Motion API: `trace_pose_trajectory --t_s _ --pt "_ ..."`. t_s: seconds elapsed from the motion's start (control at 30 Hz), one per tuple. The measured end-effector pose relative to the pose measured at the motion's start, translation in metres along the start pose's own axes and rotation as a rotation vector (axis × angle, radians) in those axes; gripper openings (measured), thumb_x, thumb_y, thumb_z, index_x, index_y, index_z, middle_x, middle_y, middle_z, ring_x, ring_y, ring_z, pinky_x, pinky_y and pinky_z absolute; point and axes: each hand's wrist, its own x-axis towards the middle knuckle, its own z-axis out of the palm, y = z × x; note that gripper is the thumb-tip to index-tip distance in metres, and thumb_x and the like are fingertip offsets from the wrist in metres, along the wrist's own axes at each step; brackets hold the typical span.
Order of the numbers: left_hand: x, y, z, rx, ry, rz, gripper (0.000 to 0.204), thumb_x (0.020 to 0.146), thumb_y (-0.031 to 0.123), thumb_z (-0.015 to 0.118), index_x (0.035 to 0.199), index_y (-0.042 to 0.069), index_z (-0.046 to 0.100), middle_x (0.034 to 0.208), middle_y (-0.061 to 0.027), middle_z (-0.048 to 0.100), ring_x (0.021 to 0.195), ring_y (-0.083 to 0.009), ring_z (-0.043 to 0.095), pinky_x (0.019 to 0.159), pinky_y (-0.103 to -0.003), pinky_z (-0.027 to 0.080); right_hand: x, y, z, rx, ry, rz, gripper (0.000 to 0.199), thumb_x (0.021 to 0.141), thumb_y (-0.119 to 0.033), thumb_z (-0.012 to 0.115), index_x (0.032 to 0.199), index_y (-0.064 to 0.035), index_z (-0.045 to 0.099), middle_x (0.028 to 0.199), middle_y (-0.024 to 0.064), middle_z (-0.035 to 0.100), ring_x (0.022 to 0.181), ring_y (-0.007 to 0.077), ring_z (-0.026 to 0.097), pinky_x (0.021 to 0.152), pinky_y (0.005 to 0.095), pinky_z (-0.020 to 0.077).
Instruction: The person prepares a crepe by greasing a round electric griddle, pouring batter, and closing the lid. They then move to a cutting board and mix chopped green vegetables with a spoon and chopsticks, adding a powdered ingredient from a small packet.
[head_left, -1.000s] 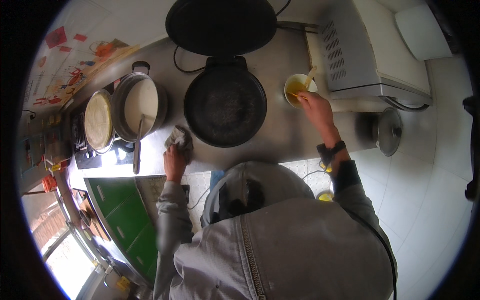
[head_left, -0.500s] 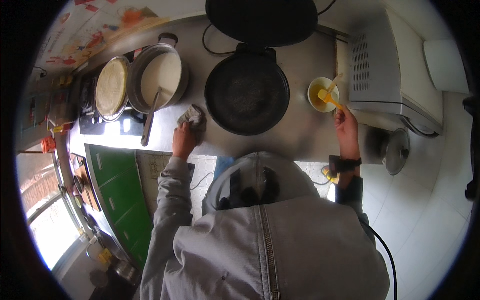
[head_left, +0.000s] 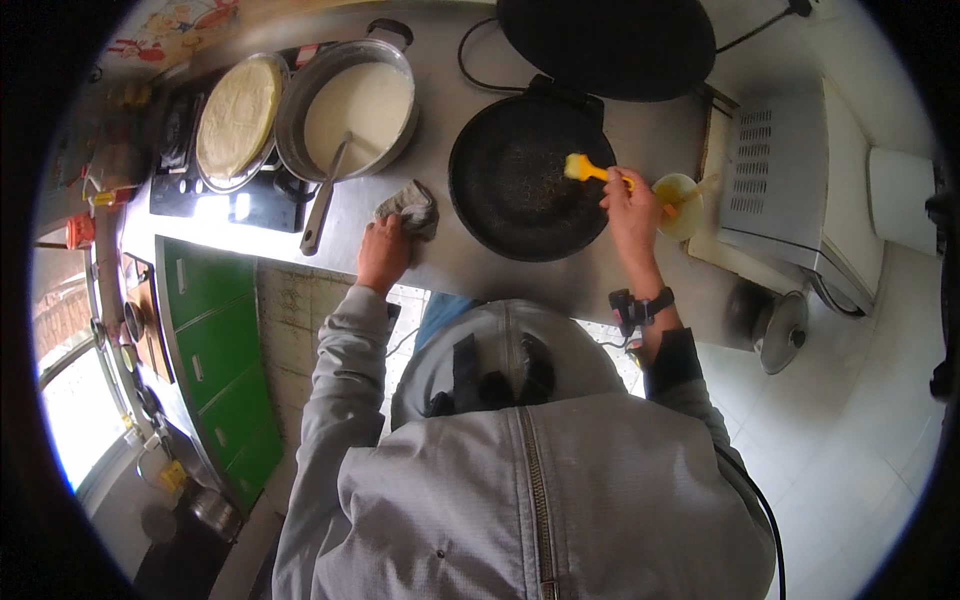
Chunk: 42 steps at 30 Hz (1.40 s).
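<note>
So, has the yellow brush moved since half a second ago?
Yes: left, from over the white bowl, with the yellow brush now over the black griddle.

Right hand [head_left: 630, 207]: fingers closed round yellow brush [head_left: 594, 170], its head over right part of black pan [head_left: 525, 205]; contact unclear. Pan lid [head_left: 610, 45] raised. Bowl [head_left: 685, 226], yellow contents, just right of hand. Left hand [head_left: 384, 252]: fingers on crumpled cloth [head_left: 410, 205], bench [head_left: 435, 130], left of pan. Pot [head_left: 291, 130] beyond: white liquid, ladle [head_left: 319, 212] leaning on rim.
</note>
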Motion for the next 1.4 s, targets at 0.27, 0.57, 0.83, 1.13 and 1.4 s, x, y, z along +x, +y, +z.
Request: trace_pose_trajectory --t_s 0.27,0.57,0.83,1.13,1.4 --pt "-0.003 0.008 -0.007 -0.033 -0.012 0.013 0.023 0.096 0.017 0.064 0.115 0.004 0.062 0.116 -0.0233 0.07 0.11 -0.0474 0.064 0.094 -0.059 0.055 -0.057 -0.04 -0.011 -0.44 -0.606 -0.449 0.016 0.108 -0.022 0.066 0.112 -0.0072 0.072 0.105 0.0134 0.077 0.091 0.0355 0.075 0.076 0.0465 0.0598" --pt "-0.01 0.013 -0.017 -0.146 0.066 0.068 0.022 0.096 0.019 0.068 0.112 0.005 0.064 0.114 -0.0201 0.071 0.111 -0.0458 0.064 0.094 -0.058 0.055 -0.002 -0.034 -0.005 -0.7 -0.185 -0.445 0.017 0.109 -0.021 0.064 0.114 -0.008 0.073 0.109 0.0141 0.078 0.096 0.0356 0.076 0.079 0.0461 0.0616" --pt "-0.007 0.011 -0.02 -0.136 0.035 0.051 0.025 0.095 0.022 0.072 0.115 0.008 0.066 0.115 -0.0177 0.072 0.112 -0.0445 0.065 0.093 -0.056 0.057 -0.032 -0.051 -0.018 -0.651 -0.49 -0.061 0.021 0.111 -0.027 0.063 0.115 -0.0102 0.075 0.104 0.0147 0.078 0.093 0.0365 0.077 0.08 0.0471 0.0607" --pt "-0.005 0.01 -0.025 -0.203 0.038 0.023 0.02 0.094 0.024 0.075 0.103 0.008 0.07 0.106 -0.0159 0.075 0.104 -0.0429 0.069 0.089 -0.054 0.058 -0.046 -0.057 0.031 -0.489 -0.655 -0.562 0.016 0.108 -0.019 0.063 0.116 -0.0104 0.073 0.105 0.0148 0.077 0.092 0.0354 0.076 0.079 0.0467 0.0619" --pt "-0.004 0.01 -0.025 -0.256 0.077 0.023 0.023 0.092 0.029 0.079 0.096 0.008 0.071 0.1 -0.0156 0.075 0.1 -0.0429 0.069 0.086 -0.054 0.057 0.03 -0.067 0.028 -0.638 -0.184 -0.356 0.028 0.113 -0.027 0.057 0.124 -0.0088 0.075 0.109 0.0189 0.078 0.094 0.0401 0.076 0.077 0.0482 0.061"
